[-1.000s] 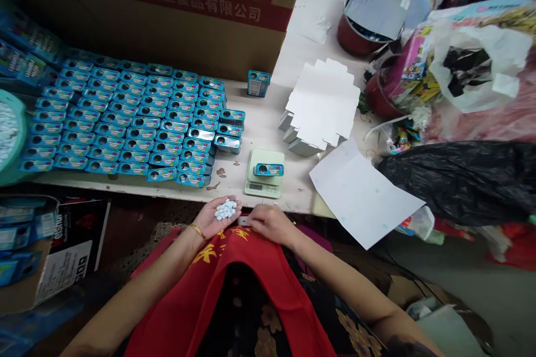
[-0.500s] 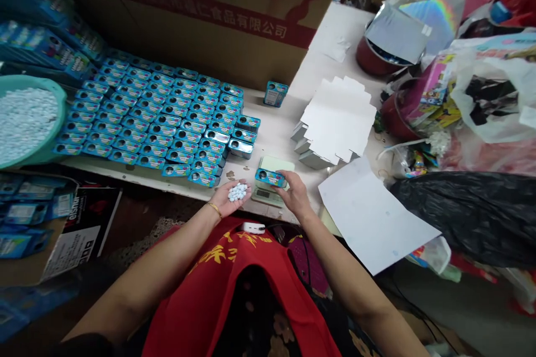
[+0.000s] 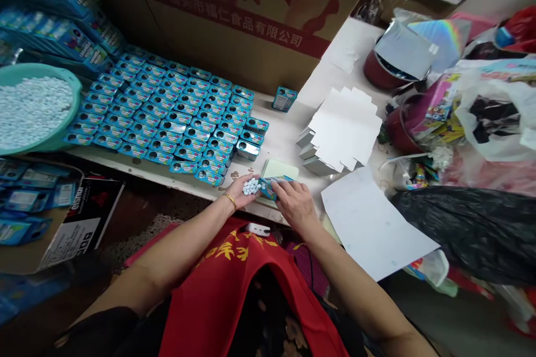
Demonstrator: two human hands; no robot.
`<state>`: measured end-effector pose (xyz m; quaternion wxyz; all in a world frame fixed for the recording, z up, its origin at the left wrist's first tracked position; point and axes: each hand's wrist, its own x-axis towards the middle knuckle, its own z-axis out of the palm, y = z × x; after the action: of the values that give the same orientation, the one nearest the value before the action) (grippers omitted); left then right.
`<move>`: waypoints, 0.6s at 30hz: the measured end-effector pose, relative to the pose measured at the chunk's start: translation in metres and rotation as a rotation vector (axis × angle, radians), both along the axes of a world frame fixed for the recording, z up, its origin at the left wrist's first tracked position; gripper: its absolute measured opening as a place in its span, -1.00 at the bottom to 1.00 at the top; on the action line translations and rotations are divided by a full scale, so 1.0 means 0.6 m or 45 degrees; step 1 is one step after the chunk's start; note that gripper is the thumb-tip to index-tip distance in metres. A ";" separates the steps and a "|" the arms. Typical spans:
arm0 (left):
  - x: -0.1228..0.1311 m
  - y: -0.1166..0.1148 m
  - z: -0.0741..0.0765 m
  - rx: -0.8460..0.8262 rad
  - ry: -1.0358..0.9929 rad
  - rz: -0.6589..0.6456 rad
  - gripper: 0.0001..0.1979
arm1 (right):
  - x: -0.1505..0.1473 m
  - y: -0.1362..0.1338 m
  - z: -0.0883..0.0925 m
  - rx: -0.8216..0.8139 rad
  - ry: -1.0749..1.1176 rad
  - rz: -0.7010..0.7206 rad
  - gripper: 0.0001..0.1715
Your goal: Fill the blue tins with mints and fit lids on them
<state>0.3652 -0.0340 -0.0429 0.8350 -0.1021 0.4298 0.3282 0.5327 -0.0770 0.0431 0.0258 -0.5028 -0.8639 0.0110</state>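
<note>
My left hand (image 3: 242,188) is cupped palm up at the table's front edge, holding a small heap of pale blue tablets (image 3: 251,186). My right hand (image 3: 293,203) grips a small blue tin (image 3: 272,184) and tilts it against the tablets, just above a pale green scale (image 3: 280,170). A gold bangle sits on my left wrist. To the left lie rows of several identical blue tins (image 3: 167,117) on the white table (image 3: 285,134).
A teal basin of tablets (image 3: 33,109) stands at the far left. A big cardboard box (image 3: 234,17) closes the back. Folded white card blanks (image 3: 341,131), a white sheet (image 3: 372,223), red pots, and plastic bags crowd the right. A single tin (image 3: 283,99) stands apart.
My right hand rose from my lap to the scale, took the tin off it and brought it to my left hand. The left hand moved forward with the tablets.
</note>
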 end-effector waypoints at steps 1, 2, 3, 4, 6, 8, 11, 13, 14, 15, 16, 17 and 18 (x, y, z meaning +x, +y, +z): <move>0.001 0.000 -0.001 -0.007 0.000 0.006 -0.85 | 0.002 -0.001 -0.002 -0.001 -0.005 -0.016 -0.59; 0.001 0.001 -0.001 -0.011 0.000 0.010 -0.85 | 0.004 -0.002 -0.003 -0.001 -0.009 -0.034 -0.58; 0.002 0.002 -0.001 -0.012 -0.002 0.009 -0.85 | 0.006 -0.003 -0.004 0.001 -0.011 -0.049 -0.57; 0.003 0.002 -0.001 -0.013 -0.006 0.006 -0.84 | 0.008 -0.004 -0.003 0.008 -0.009 -0.059 -0.57; 0.005 0.003 -0.001 -0.010 -0.022 -0.009 -0.84 | 0.008 -0.007 0.000 0.022 0.001 -0.047 -0.56; 0.007 0.002 -0.001 -0.008 -0.040 -0.019 -0.84 | 0.008 -0.009 0.002 0.027 0.015 -0.028 -0.56; 0.009 0.001 -0.003 -0.026 -0.058 -0.021 -0.85 | 0.010 -0.011 -0.001 0.013 0.040 -0.050 -0.56; 0.010 0.001 -0.003 -0.040 -0.064 -0.019 -0.85 | 0.014 -0.012 -0.006 0.006 0.063 -0.082 -0.55; 0.010 0.001 -0.003 -0.042 -0.064 -0.020 -0.85 | 0.016 -0.013 -0.008 0.008 0.075 -0.094 -0.54; 0.011 0.001 -0.003 -0.040 -0.061 -0.024 -0.84 | 0.017 -0.014 -0.009 0.011 0.084 -0.098 -0.53; 0.012 0.001 -0.002 -0.038 -0.056 -0.028 -0.84 | 0.018 -0.015 -0.010 0.015 0.090 -0.094 -0.53; 0.013 0.001 -0.002 -0.037 -0.052 -0.031 -0.84 | 0.019 -0.017 -0.011 0.020 0.096 -0.086 -0.53; 0.015 0.001 -0.001 -0.038 -0.050 -0.034 -0.85 | 0.019 -0.017 -0.011 0.025 0.102 -0.081 -0.54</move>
<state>0.3740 -0.0332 -0.0437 0.8460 -0.1152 0.4194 0.3086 0.5439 -0.0875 0.0364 0.0655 -0.5289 -0.8458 0.0218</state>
